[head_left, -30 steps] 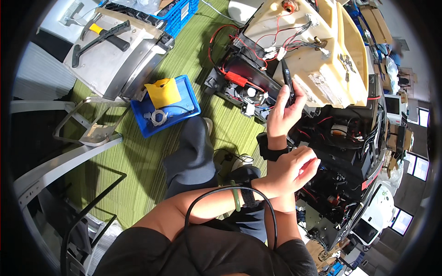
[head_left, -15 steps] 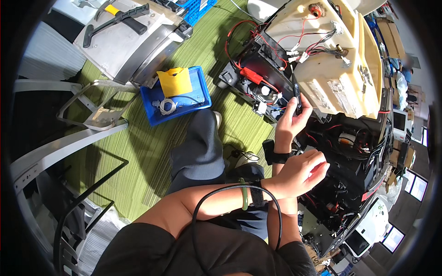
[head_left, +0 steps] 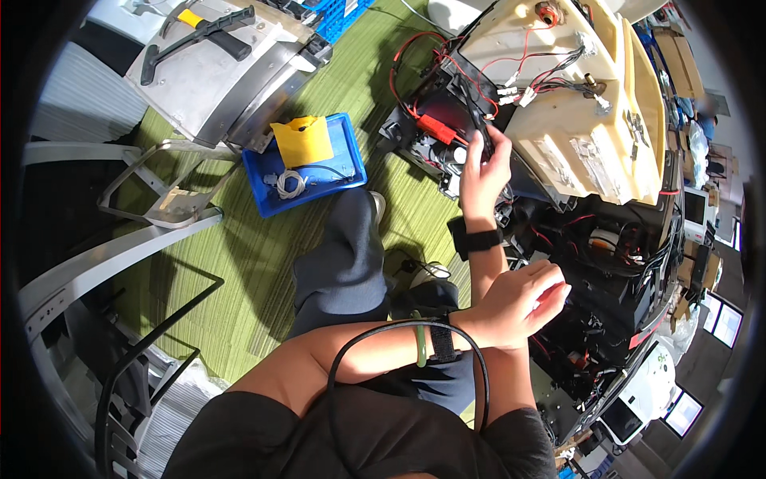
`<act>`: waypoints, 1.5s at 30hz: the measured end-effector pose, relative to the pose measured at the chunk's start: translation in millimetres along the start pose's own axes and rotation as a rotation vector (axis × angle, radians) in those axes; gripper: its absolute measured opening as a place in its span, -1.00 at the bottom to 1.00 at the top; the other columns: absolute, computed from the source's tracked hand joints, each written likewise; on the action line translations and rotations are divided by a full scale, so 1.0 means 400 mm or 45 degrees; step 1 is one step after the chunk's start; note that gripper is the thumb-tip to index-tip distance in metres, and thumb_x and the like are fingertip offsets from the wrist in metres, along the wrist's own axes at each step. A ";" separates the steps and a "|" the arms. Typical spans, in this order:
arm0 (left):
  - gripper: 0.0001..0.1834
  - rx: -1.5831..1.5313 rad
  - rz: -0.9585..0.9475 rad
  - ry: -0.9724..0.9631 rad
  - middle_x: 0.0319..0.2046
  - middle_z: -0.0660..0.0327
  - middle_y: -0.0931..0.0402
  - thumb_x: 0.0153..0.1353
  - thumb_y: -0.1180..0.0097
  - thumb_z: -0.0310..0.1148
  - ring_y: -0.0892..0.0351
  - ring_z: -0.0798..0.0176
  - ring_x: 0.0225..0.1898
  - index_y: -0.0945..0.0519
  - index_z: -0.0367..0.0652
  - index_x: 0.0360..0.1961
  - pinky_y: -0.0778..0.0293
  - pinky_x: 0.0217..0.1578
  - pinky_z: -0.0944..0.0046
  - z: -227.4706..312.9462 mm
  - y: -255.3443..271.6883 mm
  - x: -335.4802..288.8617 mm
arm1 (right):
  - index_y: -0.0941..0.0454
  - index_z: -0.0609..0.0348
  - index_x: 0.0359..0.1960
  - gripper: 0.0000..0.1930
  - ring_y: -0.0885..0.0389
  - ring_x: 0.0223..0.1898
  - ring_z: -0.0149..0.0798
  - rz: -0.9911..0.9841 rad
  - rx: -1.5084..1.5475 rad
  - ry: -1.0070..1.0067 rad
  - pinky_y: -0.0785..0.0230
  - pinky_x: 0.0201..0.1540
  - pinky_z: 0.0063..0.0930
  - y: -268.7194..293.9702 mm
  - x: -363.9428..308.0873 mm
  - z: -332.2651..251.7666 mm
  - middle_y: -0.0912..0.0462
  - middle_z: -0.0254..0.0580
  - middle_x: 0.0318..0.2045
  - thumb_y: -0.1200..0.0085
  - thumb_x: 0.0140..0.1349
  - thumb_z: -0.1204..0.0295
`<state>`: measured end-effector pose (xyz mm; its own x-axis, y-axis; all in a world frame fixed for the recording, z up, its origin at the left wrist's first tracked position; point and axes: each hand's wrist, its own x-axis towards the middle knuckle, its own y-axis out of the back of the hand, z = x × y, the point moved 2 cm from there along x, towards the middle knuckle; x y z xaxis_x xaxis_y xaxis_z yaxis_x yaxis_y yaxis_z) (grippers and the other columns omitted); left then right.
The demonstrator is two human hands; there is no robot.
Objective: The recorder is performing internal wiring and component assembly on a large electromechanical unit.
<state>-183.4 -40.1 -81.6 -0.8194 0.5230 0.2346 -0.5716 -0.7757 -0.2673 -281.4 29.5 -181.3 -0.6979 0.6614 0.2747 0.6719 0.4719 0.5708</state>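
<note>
Black pen-shaped tool (head_left: 479, 120): over right edge of black case (head_left: 439, 100), beside cream tank (head_left: 550, 120).
Right hand (head_left: 485, 172): fingers closed round tool.
Left hand (head_left: 515, 307): loosely curled; contents cannot be told.
Wiring (head_left: 550, 82): already exposed; white plugs (head_left: 527, 96) joined or not, unclear.

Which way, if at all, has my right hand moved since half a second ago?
Yes: your right hand has moved up and left in the view, nearer the red connector.
</note>
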 end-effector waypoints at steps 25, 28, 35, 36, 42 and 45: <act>-0.92 -0.065 -0.041 0.028 -0.57 0.23 -0.32 0.15 -0.04 -0.52 -0.33 0.33 -0.63 -0.40 -0.23 -0.45 -0.27 -0.61 0.36 0.020 0.032 0.014 | -0.45 0.30 -0.23 -0.75 -0.55 -0.45 -0.11 -0.073 -0.057 0.028 -0.39 -0.30 -0.33 -0.081 0.114 0.012 -0.56 0.02 -0.50 -0.02 0.21 0.33; -0.92 -0.100 -0.063 0.052 -0.55 0.22 -0.32 0.15 -0.04 -0.53 -0.34 0.33 -0.62 -0.39 -0.24 -0.43 -0.27 -0.61 0.36 0.018 0.029 0.010 | -0.44 0.32 -0.22 -0.75 -0.48 -0.46 -0.31 0.028 0.099 -0.019 -0.36 -0.32 -0.43 -0.059 0.069 0.023 -0.55 -0.07 -0.46 -0.03 0.21 0.36; -0.92 -0.109 -0.062 0.033 -0.53 0.22 -0.32 0.15 -0.05 -0.52 -0.33 0.33 -0.63 -0.39 -0.25 -0.41 -0.26 -0.60 0.36 0.019 0.025 0.003 | -0.43 0.31 -0.13 -0.71 -0.53 -0.25 -0.06 -0.050 0.012 -0.205 -0.35 -0.13 -0.31 -0.036 -0.053 0.039 -0.55 0.06 -0.28 -0.03 0.20 0.37; -0.92 -0.110 -0.065 0.033 -0.53 0.22 -0.32 0.15 -0.05 -0.52 -0.33 0.33 -0.63 -0.39 -0.25 -0.41 -0.26 -0.60 0.36 0.019 0.024 0.004 | -0.43 0.31 -0.13 -0.71 -0.52 -0.22 -0.04 -0.033 -0.025 -0.149 -0.34 -0.10 -0.30 -0.040 -0.052 0.047 -0.55 0.07 -0.26 -0.03 0.20 0.36; -0.92 -0.096 -0.069 0.032 -0.53 0.22 -0.32 0.15 -0.04 -0.51 -0.33 0.33 -0.63 -0.39 -0.25 -0.41 -0.26 -0.60 0.36 0.013 0.023 0.004 | -0.43 0.30 -0.14 -0.71 -0.52 -0.20 0.02 0.013 -0.100 -0.069 -0.34 -0.09 -0.27 -0.044 -0.045 0.055 -0.55 0.09 -0.25 -0.03 0.21 0.34; -0.91 -0.106 -0.055 0.027 -0.54 0.22 -0.31 0.15 -0.04 -0.51 -0.33 0.33 -0.63 -0.39 -0.24 -0.42 -0.25 -0.61 0.36 0.012 0.024 0.002 | -0.44 0.30 -0.19 -0.74 -0.55 -0.33 -0.01 0.004 -0.189 -0.096 -0.38 -0.23 -0.29 -0.036 -0.068 0.067 -0.57 0.07 -0.35 -0.02 0.22 0.33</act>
<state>-189.4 -48.7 -79.7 -0.7943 0.5632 0.2279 -0.6071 -0.7210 -0.3341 -265.4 20.5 -217.7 -0.6716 0.7072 0.2210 0.6261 0.3822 0.6796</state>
